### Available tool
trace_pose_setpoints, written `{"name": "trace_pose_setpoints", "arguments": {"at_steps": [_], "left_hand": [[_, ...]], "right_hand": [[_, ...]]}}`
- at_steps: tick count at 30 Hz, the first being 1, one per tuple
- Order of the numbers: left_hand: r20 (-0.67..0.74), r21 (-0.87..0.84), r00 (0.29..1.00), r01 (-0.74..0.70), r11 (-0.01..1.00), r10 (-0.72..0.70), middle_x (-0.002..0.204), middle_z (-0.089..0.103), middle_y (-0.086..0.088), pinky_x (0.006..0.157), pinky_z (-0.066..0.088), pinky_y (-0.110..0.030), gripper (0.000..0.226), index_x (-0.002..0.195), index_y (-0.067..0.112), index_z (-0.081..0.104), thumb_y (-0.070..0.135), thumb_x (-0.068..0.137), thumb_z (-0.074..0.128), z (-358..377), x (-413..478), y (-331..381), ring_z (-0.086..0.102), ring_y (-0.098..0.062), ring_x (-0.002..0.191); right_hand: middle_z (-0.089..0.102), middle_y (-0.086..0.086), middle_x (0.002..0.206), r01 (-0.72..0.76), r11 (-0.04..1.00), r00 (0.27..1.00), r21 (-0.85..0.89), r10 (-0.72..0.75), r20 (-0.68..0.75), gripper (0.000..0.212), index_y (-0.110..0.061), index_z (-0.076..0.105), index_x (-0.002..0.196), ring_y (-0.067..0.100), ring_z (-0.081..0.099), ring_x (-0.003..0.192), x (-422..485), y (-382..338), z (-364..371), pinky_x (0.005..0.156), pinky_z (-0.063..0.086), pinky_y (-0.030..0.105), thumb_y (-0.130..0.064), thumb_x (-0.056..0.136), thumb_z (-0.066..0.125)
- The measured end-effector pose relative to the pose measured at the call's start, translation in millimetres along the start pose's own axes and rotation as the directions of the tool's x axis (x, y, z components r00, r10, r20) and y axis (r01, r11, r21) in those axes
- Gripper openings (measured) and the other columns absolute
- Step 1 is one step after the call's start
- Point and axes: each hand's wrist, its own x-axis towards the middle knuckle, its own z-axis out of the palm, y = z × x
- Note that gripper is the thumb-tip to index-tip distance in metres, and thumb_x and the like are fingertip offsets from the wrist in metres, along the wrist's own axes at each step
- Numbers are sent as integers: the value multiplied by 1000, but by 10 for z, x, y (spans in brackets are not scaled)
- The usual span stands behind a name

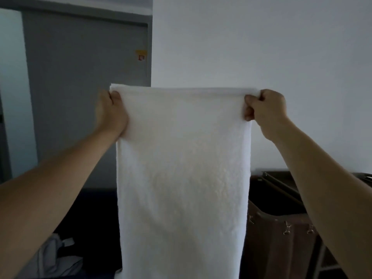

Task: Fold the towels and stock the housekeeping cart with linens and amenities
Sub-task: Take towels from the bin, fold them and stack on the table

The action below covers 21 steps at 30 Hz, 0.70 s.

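Towel (183, 178) against white wall (261, 47), grey door (86, 77)

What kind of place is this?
Probably a hotel housekeeping area: left hand and right hand hold up a white terry towel, a brown fabric cart with metal clips stands at right, crumpled pale linen lies lower left.

Left hand (110, 112), right hand (266, 109) aloft, gripping
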Motion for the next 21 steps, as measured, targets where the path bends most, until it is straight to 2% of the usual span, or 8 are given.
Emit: {"name": "trace_pose_setpoints", "arguments": {"at_steps": [3,5,8,11,13,15,19,21], "left_hand": [[20,24,1000,21,999,-21,95,51,-8,69,30,-29,29,99,10,50,31,105,30,-9,-93,-162,47,-19,85],[47,52,995,89,995,-92,96,51,-8,72,30,-30,26,99,13,49,31,105,30,25,-128,-280,47,-20,87],[114,65,989,90,994,-97,93,53,-10,71,32,-32,33,102,7,57,30,106,33,98,-132,-398,49,-24,86],[157,76,979,123,990,-133,89,53,-9,65,33,-31,29,100,11,56,29,105,34,204,-107,-543,48,-22,82],[213,52,968,126,991,-134,77,50,-3,58,32,-32,29,96,10,56,28,104,35,281,-56,-622,46,-21,74],[227,14,960,166,986,-165,71,46,-1,60,34,-31,28,93,9,57,27,103,37,372,27,-705,45,-21,70],[250,26,951,178,984,-179,69,47,-6,61,38,-33,28,86,9,53,26,102,37,676,342,-826,49,-24,71],[238,80,959,138,987,-153,73,50,-10,54,39,-29,28,93,7,54,24,103,35,920,636,-810,51,-25,67]], "right_hand": [[60,7,61,34,997,999,75,-32,-32,11,-19,58,80,19,57,48,-93,67,-6,54,54,40,-17,90,62],[59,10,64,12,999,1000,53,-13,23,14,-19,57,79,20,56,48,-162,149,30,49,52,38,-17,91,62],[58,9,68,39,998,999,58,-38,-13,14,-23,57,78,23,54,53,-154,228,83,46,48,33,-22,91,62],[53,1,56,25,999,999,47,-26,22,19,-18,55,75,17,48,46,-110,326,123,45,42,29,-21,93,62],[50,0,54,36,998,999,58,-37,16,18,-18,57,76,15,45,45,-45,348,170,46,41,30,-22,91,63],[48,2,57,28,998,1000,63,-28,8,19,-17,57,73,18,44,50,53,383,212,50,40,32,-23,90,65],[46,5,59,16,999,1000,47,-17,9,23,-11,55,70,21,43,56,434,449,463,55,38,37,-22,87,67],[51,8,61,18,1000,1000,7,-18,-22,23,-11,54,70,23,48,54,748,450,694,54,46,42,-22,87,66]]}}
